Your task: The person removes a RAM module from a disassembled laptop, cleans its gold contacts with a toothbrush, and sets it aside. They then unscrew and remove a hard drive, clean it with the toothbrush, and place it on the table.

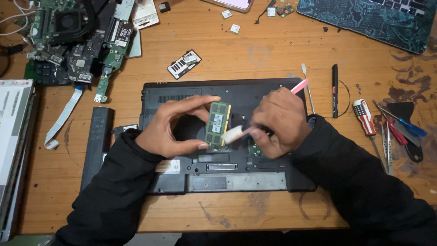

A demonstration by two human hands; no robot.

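My left hand (175,127) pinches a green memory module (218,123) by its short ends, holding it upright over an overturned black laptop (182,93). My right hand (277,123) grips a pink toothbrush (298,87), and its white bristle head (232,134) rests against the module's gold contact edge. The laptop's memory bay lies open beneath both hands, partly hidden by them.
Left: a black battery bar (97,143), a white ribbon cable (63,116), a pile of circuit boards (77,41), a flat panel (13,146). A small cover plate (184,64) lies above the laptop. Right: a metal spudger (307,89), black pen (335,90), screwdrivers (366,120), another laptop (373,18).
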